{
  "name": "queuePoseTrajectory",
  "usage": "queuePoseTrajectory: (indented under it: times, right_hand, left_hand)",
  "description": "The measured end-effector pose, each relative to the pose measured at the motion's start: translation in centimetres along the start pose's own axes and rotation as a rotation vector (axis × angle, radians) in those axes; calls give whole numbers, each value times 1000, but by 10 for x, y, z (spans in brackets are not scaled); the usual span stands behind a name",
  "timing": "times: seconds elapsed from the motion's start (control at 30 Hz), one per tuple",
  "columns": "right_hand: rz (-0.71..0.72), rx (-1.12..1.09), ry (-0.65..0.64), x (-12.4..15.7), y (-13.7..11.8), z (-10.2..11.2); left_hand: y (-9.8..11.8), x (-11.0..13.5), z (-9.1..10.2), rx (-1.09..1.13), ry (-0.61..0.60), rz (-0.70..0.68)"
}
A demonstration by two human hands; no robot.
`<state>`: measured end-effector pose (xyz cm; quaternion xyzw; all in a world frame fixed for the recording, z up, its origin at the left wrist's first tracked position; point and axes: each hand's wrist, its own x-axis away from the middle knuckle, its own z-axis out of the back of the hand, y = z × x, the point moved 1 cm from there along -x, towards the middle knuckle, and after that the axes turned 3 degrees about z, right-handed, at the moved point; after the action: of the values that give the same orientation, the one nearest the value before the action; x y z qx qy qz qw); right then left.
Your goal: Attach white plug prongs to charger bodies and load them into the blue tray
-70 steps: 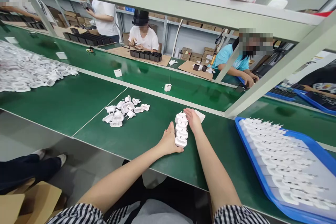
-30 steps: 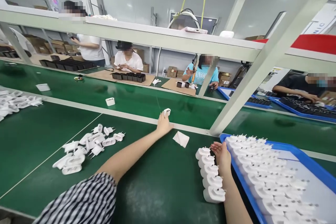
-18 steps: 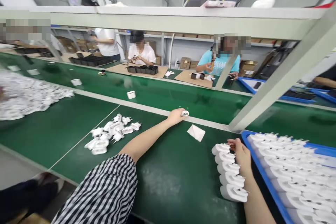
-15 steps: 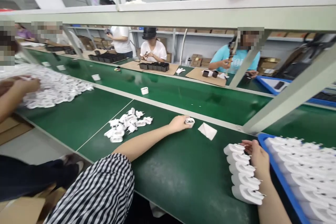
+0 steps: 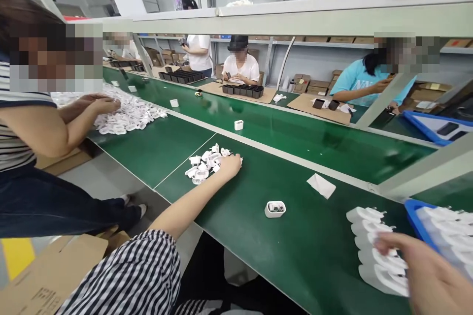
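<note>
My left hand reaches into a small pile of white plug pieces with metal pins. Its fingers curl down around a piece at the pile's right side, mostly hidden by the hand. Nearer to me a white oval charger housing stands alone on the green bench, its top open and parts visible inside. My right hand, smeared by motion, is at the lower right with fingers stretched out and nothing seen in them. It partly covers a row of white plug chargers standing side by side.
A blue tray full of white chargers is at the right. A folded white paper lies on the bench. White housings sit on the green belt. A co-worker's hands are at a large white pile, left; metal posts rise ahead.
The housing that my left hand held now stands on the bench, and that hand has moved left to the small pile. My right hand has moved off the row's far end towards me. The view has turned left.
</note>
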<state>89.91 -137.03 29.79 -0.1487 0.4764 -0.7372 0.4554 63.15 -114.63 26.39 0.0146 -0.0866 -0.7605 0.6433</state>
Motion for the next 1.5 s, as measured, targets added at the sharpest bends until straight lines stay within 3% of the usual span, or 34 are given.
queuePoseTrajectory:
  times: [0.1,0.17,0.23,0.33,0.43,0.57,0.67,0.73,0.83,0.97,1.1,1.27,1.4,1.5]
  right_hand:
    - [-41,-83,-344,0,-34,-48]
    - [-93,-182,-450,-4,-43,-77]
    - [-139,-298,-466,-7,-45,-99]
    - [-144,-404,-546,-10,-42,-117]
    - [-92,-372,-683,-10,-40,-121]
    - [122,-209,-592,-14,-37,-117]
    - [262,-60,-547,-17,-33,-117]
    - [287,-7,-571,-17,-30,-119]
    - [284,44,-608,-16,-27,-122]
    - [306,128,-656,-15,-31,-122]
    - [343,220,-728,-17,-43,-120]
    - [284,416,-900,-26,-56,-121]
    - [267,485,-966,-32,-56,-123]
    - [278,453,-1010,-35,-52,-126]
  left_hand:
    - [7,9,-2,39,33,-126]
    - [20,30,-3,99,134,-290]
    - [34,56,-5,158,210,-472]
    - [50,89,-12,196,211,-662]
    - [54,102,-20,284,190,-732]
    - [46,98,-26,539,160,-590]
    - [43,93,-31,659,-17,-428]
    - [44,93,-35,703,-133,-374]
    - [46,93,-39,729,-175,-351]
    - [47,95,-32,573,-137,-440]
    - [52,93,-10,248,-168,-479]
    - [68,80,12,54,-415,-490]
    - [79,64,12,17,-574,-408]
    - [84,56,9,11,-721,-425]
